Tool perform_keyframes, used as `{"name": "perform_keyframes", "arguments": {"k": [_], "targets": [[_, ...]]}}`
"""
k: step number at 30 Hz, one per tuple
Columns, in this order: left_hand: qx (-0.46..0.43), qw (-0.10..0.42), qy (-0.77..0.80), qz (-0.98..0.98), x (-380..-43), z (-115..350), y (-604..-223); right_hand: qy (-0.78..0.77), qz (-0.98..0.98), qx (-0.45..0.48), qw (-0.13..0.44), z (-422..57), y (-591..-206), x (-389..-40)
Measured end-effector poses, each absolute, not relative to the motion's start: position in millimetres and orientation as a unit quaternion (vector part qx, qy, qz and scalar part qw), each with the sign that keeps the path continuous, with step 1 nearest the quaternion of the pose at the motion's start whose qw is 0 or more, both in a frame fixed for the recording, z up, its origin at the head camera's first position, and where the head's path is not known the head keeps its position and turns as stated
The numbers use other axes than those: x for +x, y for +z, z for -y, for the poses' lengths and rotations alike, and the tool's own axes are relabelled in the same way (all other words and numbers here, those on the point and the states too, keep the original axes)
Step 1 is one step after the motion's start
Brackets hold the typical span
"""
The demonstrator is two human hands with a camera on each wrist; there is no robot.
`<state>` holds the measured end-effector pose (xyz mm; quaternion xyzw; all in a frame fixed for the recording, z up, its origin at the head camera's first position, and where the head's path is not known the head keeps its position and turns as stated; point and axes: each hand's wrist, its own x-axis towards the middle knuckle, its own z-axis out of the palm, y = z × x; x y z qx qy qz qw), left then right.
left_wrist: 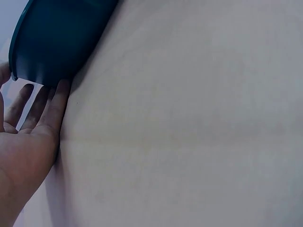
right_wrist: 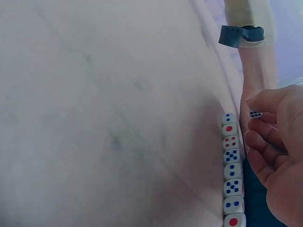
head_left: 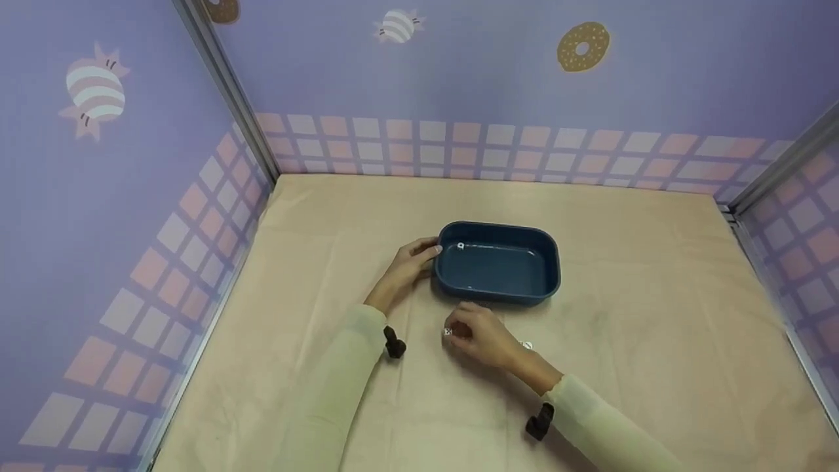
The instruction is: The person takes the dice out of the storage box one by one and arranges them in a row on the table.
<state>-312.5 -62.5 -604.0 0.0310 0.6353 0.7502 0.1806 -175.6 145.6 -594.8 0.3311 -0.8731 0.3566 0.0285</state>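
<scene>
A dark blue rectangular container [head_left: 498,295] stands on the cloth, with one small white die [head_left: 461,246] inside near its far left corner. My left hand [head_left: 408,267] holds the container's left end, thumb at the rim and fingers against the outer wall. In the left wrist view, those fingers [left_wrist: 56,109] reach its side and lower edge. In front of the container, my right hand [head_left: 482,334] pinches a white die [right_wrist: 255,114] between thumb and forefinger. Beside this hand runs a straight row of dice [right_wrist: 232,170] with red and blue pips, mostly hidden by the hand in the head view.
A pale cloth [head_left: 328,262] with light creases covers the table. Walls with a tile pattern [head_left: 432,147] and sweets printed on them enclose it at the back, left and right. Dark straps [head_left: 541,421] sit at both wrists.
</scene>
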Motion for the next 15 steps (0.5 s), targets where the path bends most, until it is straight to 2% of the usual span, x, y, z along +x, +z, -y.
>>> {"name": "perform_keyframes", "arguments": {"k": [15], "targets": [[0.033,0.183,0.755,-0.629,-312,64,-603,0.304,0.883,0.354,0.06,-143,-608,-171]]}}
